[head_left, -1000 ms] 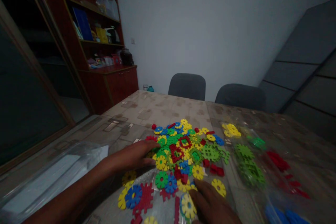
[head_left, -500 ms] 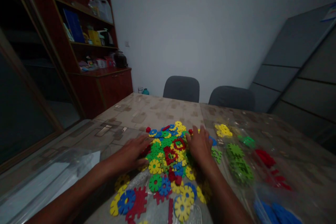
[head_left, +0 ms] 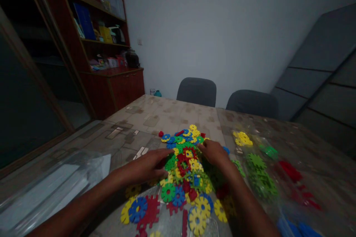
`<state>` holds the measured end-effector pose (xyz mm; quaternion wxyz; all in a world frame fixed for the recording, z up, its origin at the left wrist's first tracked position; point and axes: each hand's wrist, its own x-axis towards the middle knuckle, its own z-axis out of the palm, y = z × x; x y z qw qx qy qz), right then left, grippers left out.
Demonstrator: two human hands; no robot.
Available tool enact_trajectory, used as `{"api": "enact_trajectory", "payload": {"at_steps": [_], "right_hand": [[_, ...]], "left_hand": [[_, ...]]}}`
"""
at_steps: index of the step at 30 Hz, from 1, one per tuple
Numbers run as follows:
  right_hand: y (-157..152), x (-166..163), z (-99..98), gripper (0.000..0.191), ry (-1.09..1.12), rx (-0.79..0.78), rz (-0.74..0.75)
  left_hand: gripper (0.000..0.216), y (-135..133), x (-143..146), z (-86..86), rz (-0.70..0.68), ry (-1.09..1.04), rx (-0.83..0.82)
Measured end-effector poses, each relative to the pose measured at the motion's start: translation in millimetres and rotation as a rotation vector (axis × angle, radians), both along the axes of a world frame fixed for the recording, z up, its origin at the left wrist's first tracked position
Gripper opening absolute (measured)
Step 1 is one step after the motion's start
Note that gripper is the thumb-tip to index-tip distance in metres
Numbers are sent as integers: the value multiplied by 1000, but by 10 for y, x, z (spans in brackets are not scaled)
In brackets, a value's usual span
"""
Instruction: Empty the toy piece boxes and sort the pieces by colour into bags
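A loose heap of plastic building pieces (head_left: 185, 144) lies on the table in front of me: notched discs in yellow, green and blue, with red and light green toothed squares among them. My left hand (head_left: 152, 163) rests at the heap's left side, fingers stretched forward and thumb apart. On the opposite side my right hand (head_left: 214, 152) bends over the heap's edge, its fingertips at the pieces and partly hidden. Neither hand shows a piece in its grasp. Nearer to me lie a yellow disc (head_left: 197, 221), a blue disc (head_left: 138, 209) and a red toothed square (head_left: 151, 210).
On the right, clear bags or trays hold sorted pieces: yellow discs (head_left: 243, 139), light green squares (head_left: 261, 177), red pieces (head_left: 290, 171) and blue pieces (head_left: 303, 229). A clear plastic bag (head_left: 91, 166) lies at left. Two grey chairs (head_left: 197, 92) stand beyond the patterned table (head_left: 167, 114).
My hands have drawn in toward the heap's middle, the right one moving nearer to me with fingers less spread. Some light green and yellow pieces at the right have shifted inward. The view has tilted slightly.
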<state>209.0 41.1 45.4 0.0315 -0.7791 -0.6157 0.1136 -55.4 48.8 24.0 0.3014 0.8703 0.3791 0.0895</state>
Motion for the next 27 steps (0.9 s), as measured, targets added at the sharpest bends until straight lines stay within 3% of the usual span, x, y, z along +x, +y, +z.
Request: {"api": "enact_trajectory", "payload": {"at_steps": [6,10,14,19,27], "right_hand": [[360,-89,128,29,-19,87,43],[690,-150,38,34,15,144,139],[815,-191,-78,35,46,99,222],[657,-197,-92,33,65,24,333],[3,-100,61,17,140,74,490]], "left_hand": [[49,21,5,48,9,-85,120],[66,21,-47,22,3,-25,124],[70,-14,-73,-9,-24,20,77],[71,3,-75,-63,-25,40,58],[65,-33,-10,23,10,75,61]]}}
